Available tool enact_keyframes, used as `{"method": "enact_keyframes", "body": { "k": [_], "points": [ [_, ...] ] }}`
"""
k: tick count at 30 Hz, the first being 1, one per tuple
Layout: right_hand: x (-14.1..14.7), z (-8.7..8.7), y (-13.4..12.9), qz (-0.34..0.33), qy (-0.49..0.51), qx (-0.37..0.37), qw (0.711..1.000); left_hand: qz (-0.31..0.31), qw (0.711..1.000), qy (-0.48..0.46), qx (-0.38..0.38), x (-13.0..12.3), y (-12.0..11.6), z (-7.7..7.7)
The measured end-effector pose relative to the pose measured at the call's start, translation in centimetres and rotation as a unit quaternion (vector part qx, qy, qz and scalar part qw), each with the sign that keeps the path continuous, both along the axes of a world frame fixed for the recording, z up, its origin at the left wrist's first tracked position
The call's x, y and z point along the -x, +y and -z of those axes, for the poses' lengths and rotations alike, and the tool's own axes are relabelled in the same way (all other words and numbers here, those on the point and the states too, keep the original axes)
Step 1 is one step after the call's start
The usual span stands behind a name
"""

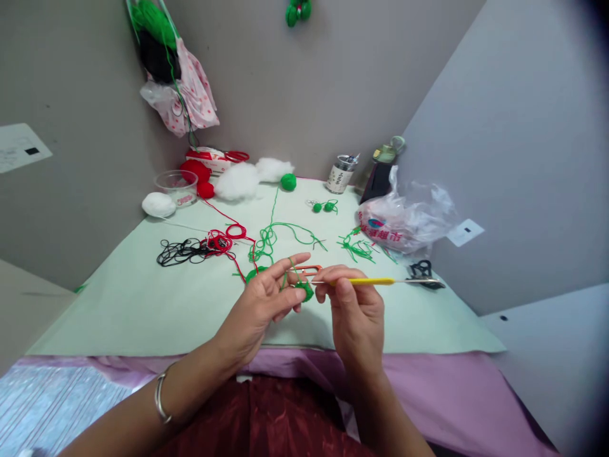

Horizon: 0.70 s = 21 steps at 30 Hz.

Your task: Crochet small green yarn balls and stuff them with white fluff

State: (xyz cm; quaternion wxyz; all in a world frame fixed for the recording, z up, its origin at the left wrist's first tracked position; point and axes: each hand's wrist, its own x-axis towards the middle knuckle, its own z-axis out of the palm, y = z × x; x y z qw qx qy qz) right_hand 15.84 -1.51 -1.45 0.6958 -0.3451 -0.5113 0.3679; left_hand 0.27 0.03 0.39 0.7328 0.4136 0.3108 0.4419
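Dark red cloth point(252, 419) lies nearest, below the tabletop's point(143, 317) front edge. Just beyond that edge, I find the left hand point(266, 293) pinching a green yarn piece point(306, 292), strand point(295, 271) raised presumably for tension; the right hand point(356, 311) grips a yellow-handled tool point(371, 281) level, seemingly to steady its tip.

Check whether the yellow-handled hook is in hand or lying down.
In hand: the right hand grips the yellow-handled hook, one end pointing at the green crochet piece.

Illegible lettering point(390, 236) on bag point(419, 212), cup point(339, 179)
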Motion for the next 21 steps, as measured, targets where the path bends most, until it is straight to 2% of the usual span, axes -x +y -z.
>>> {"method": "enact_keyframes", "body": {
  "k": [4, 6, 8, 11, 13, 21],
  "points": [
    [-0.43, -0.27, 0.43, -0.018, 0.056, 0.030, 0.998, 0.036, 0.997, -0.058, 0.035, 0.19, 0.22, -0.10],
    [-0.37, -0.26, 0.51, -0.049, 0.080, 0.044, 0.995, 0.023, 0.998, -0.054, 0.014, 0.10, 0.17, 0.03],
    [-0.09, -0.12, 0.37, -0.058, 0.061, 0.035, 0.996, 0.000, 0.999, -0.026, -0.023, -0.11, -0.01, 0.23],
    [0.38, 0.10, -0.13, 0.010, -0.046, -0.008, 0.999, -0.008, 0.997, 0.016, -0.074, -0.38, -0.32, 0.55],
    [0.48, 0.13, -0.40, 0.045, -0.081, -0.026, 0.995, -0.003, 0.996, 0.021, -0.092, -0.36, -0.38, 0.70],
    [0.08, -0.26, 0.10, -0.011, 0.023, 0.027, 0.999, -0.018, 0.996, 0.020, -0.087, 0.24, -0.17, 0.69]
  ]
}}
